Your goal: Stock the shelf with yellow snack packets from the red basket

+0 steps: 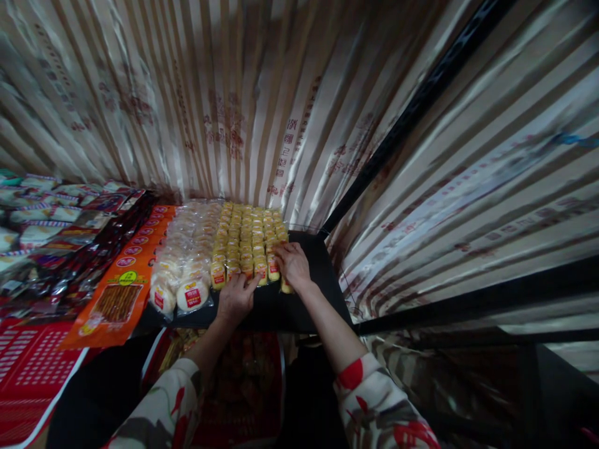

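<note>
Reaching in over the front edge of the black shelf (pixel 299 315), both hands are at the yellow-wrapped packets (pixel 246 240), set in rows running toward the back edge, just left of the shelf's bare right end. The left hand (pixel 236 298) has its fingers touching the rows' front ends; the right hand (pixel 292 265) lays its fingers bent over the rightmost row. Whether either grasps a packet, I cannot tell. The step in hand looks like evening up the rows; the next move seems to call for light, level pressure. Behind the back edge hangs a striped curtain (pixel 243 125).
</note>
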A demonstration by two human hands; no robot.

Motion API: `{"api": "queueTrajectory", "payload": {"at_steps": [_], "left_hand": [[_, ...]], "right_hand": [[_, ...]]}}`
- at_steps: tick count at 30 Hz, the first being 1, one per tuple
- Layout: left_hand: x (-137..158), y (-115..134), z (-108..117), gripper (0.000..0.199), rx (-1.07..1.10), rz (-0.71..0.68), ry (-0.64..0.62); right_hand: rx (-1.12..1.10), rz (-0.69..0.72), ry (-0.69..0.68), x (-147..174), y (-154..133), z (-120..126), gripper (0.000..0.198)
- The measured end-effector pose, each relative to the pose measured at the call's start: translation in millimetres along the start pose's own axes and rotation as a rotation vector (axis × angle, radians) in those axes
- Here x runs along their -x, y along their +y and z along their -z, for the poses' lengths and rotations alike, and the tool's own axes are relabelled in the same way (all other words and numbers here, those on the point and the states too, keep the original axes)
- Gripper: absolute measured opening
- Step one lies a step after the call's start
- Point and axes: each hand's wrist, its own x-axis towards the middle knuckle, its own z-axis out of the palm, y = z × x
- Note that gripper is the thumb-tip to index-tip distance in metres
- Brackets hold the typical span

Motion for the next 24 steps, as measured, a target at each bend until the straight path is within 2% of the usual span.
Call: {"api": "queueTrajectory", "payload": {"at_steps": [6, 10, 14, 24], "left_hand": [[0, 1, 0, 0.045, -0.014, 0.009, -0.005], [0, 1, 0, 0.045, -0.019, 0.003, 0.014], [-1, 0, -1, 0.045, -0.024, -0.003, 0.035], [0, 0, -1, 0.048, -0.021, 0.001, 0.0]], "right_hand": [[0.048, 0.016, 0.005, -3, 2, 0, 0.021], [0.137, 0.018, 0.1, -1, 0, 0, 0.02], [0.201, -0.042, 0.212, 2, -4, -1, 0.021], [0.209, -0.088, 0.267, 10, -6, -18, 0.026]]}}
